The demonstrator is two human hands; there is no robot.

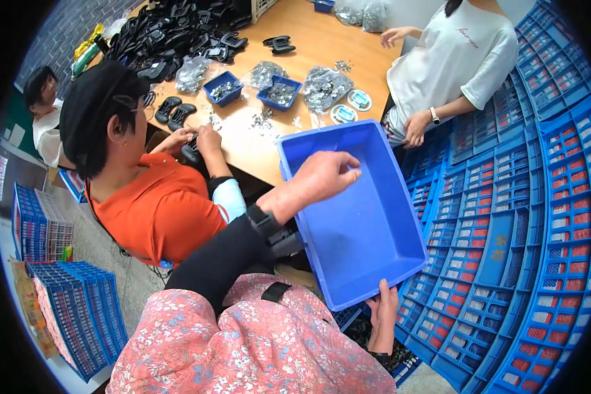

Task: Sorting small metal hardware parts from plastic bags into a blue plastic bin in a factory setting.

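A deep blue plastic bin [358,226], with nothing visible inside, slants in front of me beside the table. My right hand [384,308] grips its near rim, thumb up over the edge and fingers underneath. Over the bin's far left part hovers my left hand [325,176], loosely bent, thumb apart from the index finger; the other fingertips are hidden, and nothing shows in it. My left forearm, in a black sleeve with a dark band at the wrist, crosses the bin's left rim.
At left, a person in orange [157,203] handles a black part at the wooden table [262,141]. Small blue trays [279,92] and plastic bags [325,88] of small metal pieces lie there, before piled black parts [171,39]. Blue crates [492,249] line the right; another person [453,59] stands behind.
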